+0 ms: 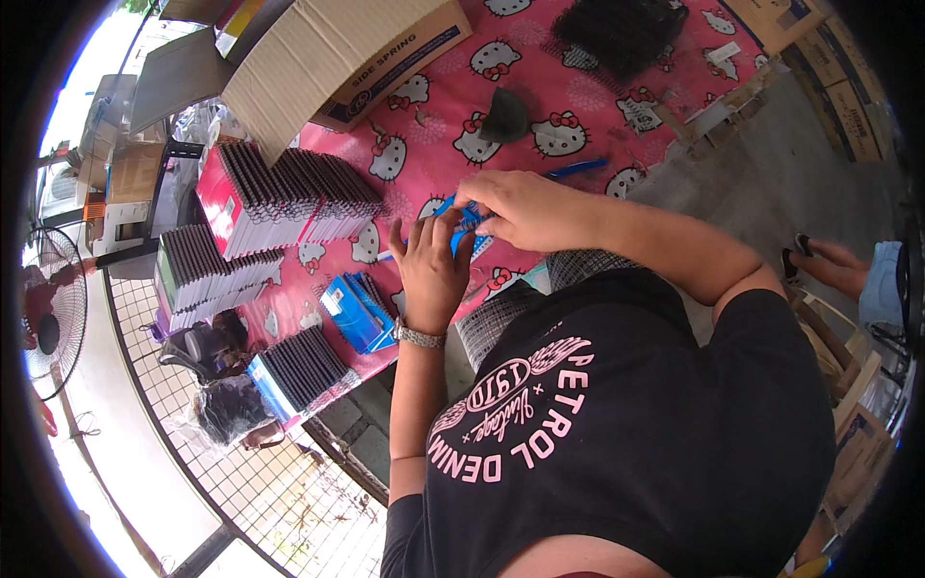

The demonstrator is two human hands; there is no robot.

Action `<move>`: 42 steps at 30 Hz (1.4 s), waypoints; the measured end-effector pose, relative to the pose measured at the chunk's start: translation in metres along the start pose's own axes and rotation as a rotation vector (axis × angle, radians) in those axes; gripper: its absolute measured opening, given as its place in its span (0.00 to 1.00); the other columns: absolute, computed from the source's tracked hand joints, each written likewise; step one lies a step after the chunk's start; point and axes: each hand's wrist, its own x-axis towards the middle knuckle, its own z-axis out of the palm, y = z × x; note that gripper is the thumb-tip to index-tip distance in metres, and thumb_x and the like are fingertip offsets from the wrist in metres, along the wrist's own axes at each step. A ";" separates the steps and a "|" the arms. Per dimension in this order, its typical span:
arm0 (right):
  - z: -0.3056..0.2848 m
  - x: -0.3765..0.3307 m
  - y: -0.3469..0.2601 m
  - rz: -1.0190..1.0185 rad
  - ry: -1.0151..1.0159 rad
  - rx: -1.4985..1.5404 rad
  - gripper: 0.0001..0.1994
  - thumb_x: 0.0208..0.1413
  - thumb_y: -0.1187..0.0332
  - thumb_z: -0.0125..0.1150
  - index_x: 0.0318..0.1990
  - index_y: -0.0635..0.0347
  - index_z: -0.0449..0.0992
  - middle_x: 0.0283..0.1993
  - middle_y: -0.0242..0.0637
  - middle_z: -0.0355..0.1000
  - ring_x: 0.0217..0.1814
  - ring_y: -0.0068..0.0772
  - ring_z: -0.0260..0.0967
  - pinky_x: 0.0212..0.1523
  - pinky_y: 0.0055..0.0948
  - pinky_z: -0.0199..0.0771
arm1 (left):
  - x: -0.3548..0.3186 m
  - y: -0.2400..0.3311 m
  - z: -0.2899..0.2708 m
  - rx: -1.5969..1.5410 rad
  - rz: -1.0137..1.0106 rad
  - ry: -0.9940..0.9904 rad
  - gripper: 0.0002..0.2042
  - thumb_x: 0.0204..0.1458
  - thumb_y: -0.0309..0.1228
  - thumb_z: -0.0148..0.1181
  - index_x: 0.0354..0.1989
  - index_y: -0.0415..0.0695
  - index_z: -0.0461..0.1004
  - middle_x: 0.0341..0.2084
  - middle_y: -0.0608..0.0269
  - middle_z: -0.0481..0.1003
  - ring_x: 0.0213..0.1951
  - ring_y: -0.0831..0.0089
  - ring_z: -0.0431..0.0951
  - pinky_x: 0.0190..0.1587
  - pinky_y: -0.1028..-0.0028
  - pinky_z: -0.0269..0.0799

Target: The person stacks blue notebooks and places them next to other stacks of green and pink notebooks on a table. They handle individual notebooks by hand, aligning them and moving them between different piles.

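Here my left hand (pixel 431 270) and right hand (pixel 520 207) meet over a flat blue packet (pixel 461 223) on the pink-covered bench (pixel 578 106), fingers of both clamped on it. Left of the packet stand rows of dark booklets (pixel 279 197); beyond it, a dark cap (pixel 505 118).

Bare tablecloth (pixel 540 91) ahead; stacked packs (pixel 279 193) crowding the left.
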 end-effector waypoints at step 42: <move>-0.025 0.086 0.038 -0.012 -0.569 0.253 0.26 0.46 0.63 0.67 0.55 0.59 0.75 0.52 0.38 0.72 0.58 0.28 0.66 0.59 0.29 0.63 | -0.018 -0.041 -0.002 -0.348 -0.281 0.112 0.14 0.48 0.24 0.65 0.44 0.41 0.72 0.41 0.54 0.71 0.42 0.57 0.73 0.40 0.64 0.72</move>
